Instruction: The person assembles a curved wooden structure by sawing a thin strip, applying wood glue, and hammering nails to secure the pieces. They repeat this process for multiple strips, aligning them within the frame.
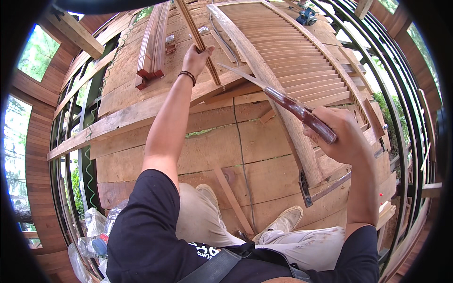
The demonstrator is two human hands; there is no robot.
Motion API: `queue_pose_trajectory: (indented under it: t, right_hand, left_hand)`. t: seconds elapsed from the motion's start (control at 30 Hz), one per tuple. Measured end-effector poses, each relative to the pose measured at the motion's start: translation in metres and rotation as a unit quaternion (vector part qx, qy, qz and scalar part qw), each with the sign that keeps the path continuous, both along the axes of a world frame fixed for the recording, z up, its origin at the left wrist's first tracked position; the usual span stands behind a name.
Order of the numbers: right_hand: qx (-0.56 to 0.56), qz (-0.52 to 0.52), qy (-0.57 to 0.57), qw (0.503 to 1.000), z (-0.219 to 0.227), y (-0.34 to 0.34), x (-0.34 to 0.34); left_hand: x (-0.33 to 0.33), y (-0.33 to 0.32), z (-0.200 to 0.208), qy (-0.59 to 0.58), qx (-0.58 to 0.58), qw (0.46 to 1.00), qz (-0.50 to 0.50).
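Note:
My left hand (196,60) is stretched out and closed around a thin wooden strip (213,73), which slants up to the far edge. Its near end comes down by a long wooden beam (127,112). In my right hand (332,134) is a handsaw (295,107), gripped by its glossy dark brown handle. The narrow blade points left and away, its tip close to the strip's lower part but apart from it. Behind and under the saw lies a slatted wooden louver panel (288,52) with a thick frame.
A bundle of reddish wood lengths (153,45) lies at the far left. A blue power tool (306,16) stands beyond the panel. A dark cable (239,146) crosses the plank floor, near a loose wooden stick (232,198). A metal clamp (306,188) sits by the panel's near corner. Plastic bags (94,221) lie at the left.

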State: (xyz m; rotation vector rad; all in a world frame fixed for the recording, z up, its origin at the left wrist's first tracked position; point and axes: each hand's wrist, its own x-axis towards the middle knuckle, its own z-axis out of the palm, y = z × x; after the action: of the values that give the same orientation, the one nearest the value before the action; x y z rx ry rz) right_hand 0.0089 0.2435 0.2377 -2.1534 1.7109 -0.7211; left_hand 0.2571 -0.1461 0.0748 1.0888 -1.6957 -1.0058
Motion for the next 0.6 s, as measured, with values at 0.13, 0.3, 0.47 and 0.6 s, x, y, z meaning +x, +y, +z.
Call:
queue_pose_trajectory:
  t: [0.13, 0.3, 0.47, 0.6]
  right_hand:
    - [0.008, 0.0, 0.017, 1.0, 0.002, 0.001, 0.0]
    - [0.007, -0.019, 0.022, 1.0, 0.005, 0.003, -0.004]
    - [-0.013, -0.012, 0.005, 1.0, -0.002, 0.001, -0.006]
    - [-0.01, 0.009, -0.01, 1.0, -0.018, -0.01, -0.002]
  left_hand:
    - [0.012, -0.002, -0.026, -0.168, 0.013, 0.986, -0.014]
    - [0.01, 0.015, -0.029, -0.18, -0.03, 0.983, -0.022]
    - [0.014, 0.018, -0.038, -0.149, -0.03, 0.988, -0.02]
    - [0.012, 0.023, -0.037, -0.124, -0.002, 0.992, -0.033]
